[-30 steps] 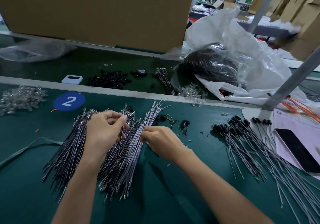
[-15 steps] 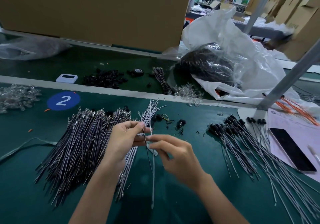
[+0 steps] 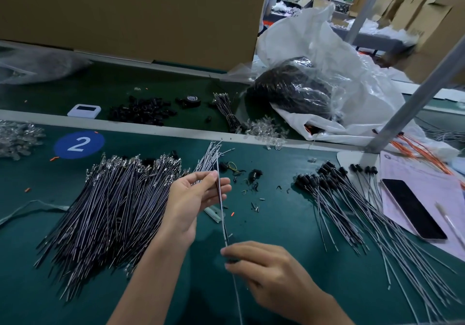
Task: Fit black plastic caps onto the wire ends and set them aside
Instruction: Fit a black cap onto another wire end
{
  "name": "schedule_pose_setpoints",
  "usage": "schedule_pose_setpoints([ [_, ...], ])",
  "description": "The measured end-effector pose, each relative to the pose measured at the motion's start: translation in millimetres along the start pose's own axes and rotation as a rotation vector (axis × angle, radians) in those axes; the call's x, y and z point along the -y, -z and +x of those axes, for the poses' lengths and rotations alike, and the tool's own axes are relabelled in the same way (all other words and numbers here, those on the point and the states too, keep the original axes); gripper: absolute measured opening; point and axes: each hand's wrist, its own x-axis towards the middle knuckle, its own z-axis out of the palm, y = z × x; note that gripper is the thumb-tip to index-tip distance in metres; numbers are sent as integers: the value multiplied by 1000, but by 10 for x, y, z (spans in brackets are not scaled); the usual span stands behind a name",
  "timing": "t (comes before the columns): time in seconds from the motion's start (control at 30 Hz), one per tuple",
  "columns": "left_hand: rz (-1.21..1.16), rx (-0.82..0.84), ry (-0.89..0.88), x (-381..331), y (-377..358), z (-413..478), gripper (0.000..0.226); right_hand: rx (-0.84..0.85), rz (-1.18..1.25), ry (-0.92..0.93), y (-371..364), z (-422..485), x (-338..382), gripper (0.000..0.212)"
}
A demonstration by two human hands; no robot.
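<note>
Wire (image 3: 223, 220) is held above the green desk (image 3: 276, 224), its long axis running away from the person, far end slightly left. Left hand (image 3: 193, 199) pinches the far end between thumb and fingertips; right hand (image 3: 264, 272) pinches the near part. Uncapped wires (image 3: 113, 211) lie heaped at the left, capped wires (image 3: 352, 214) fanned out at the right, caps pointing away.

Even, fairly dim overhead lighting; soft shadows. Wide-angle bending at frame edges. Lower right hand (image 3: 271, 272) possibly motion-blurred.
</note>
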Motion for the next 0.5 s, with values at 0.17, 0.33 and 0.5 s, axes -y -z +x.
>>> schedule_pose_setpoints([
  [0.17, 15, 1, -38, 8, -12, -2, 10, 24, -12, 5, 47, -107, 16, 8],
  [0.33, 48, -14, -87, 18, -48, -27, 7, -6, 147, -197, 89, -111, 88, 18],
  [0.5, 74, -2, -119, 66, -166, -117, 5, -234, 516, -780, 69, 224, 132, 24],
])
